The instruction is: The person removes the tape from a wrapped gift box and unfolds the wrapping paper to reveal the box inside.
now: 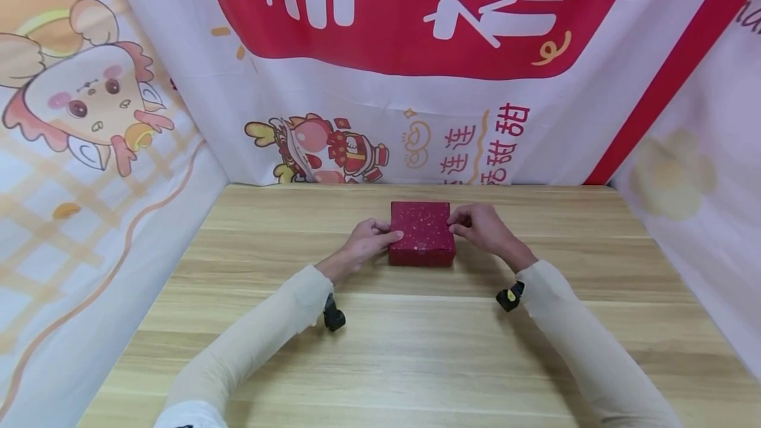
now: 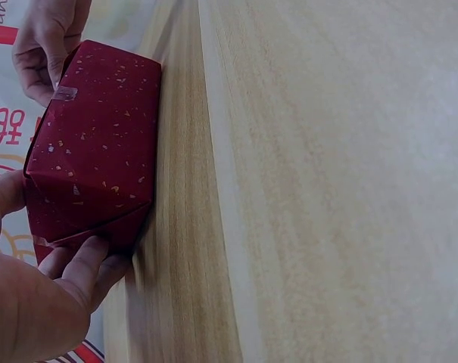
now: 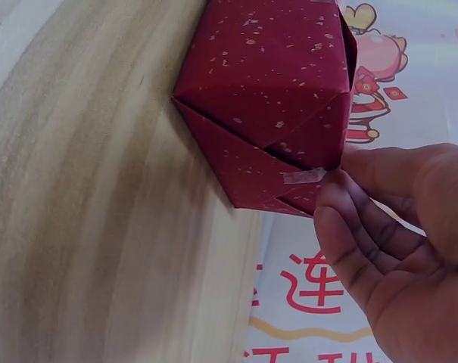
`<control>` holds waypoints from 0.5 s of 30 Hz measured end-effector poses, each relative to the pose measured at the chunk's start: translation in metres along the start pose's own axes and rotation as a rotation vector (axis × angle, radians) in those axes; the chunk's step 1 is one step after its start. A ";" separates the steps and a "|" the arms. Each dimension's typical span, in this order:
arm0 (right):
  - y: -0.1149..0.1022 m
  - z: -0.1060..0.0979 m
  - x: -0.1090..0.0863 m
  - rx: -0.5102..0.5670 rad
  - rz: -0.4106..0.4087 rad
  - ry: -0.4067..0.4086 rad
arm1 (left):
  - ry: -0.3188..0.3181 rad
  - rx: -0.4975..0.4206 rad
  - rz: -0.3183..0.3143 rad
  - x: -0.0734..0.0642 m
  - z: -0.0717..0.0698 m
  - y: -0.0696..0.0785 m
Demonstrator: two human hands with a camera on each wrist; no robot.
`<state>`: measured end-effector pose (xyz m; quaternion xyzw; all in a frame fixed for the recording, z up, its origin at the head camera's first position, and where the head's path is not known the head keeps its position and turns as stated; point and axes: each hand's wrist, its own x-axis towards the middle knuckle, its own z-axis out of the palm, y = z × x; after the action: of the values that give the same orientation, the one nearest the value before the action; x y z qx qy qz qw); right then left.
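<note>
A box wrapped in dark red paper with gold flecks [image 1: 421, 223] sits on the wooden table toward its back edge. My left hand [image 1: 370, 240] holds its left end, thumb on the top and fingers against the folded end flap [image 2: 92, 227]. At the right end, my right hand [image 1: 480, 226] has thumb and fingers pinched together at the upper edge. There, a short strip of clear tape [image 3: 303, 176] lies over the folded paper, with one end at the right fingertips. Another piece of clear tape [image 2: 64, 93] crosses the front top edge.
The wooden table [image 1: 416, 349] stretches from the box toward me. A white and red printed cloth [image 1: 380, 91] hangs behind it. Printed cloths also hang at the left [image 1: 89, 183] and the right [image 1: 695, 183]. Each wrist carries a small black camera [image 1: 334, 316].
</note>
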<state>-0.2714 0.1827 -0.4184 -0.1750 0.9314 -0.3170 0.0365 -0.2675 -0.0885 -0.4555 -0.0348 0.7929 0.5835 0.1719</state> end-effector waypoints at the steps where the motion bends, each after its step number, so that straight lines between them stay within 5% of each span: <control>1: -0.001 0.000 0.000 -0.005 0.001 0.001 | 0.001 -0.003 0.001 0.000 0.000 0.000; 15: -0.012 -0.003 0.001 -0.072 0.030 -0.021 | 0.022 -0.002 0.002 0.001 0.002 -0.002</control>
<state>-0.2695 0.1754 -0.4089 -0.1657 0.9443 -0.2808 0.0448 -0.2679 -0.0874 -0.4581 -0.0405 0.7943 0.5840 0.1624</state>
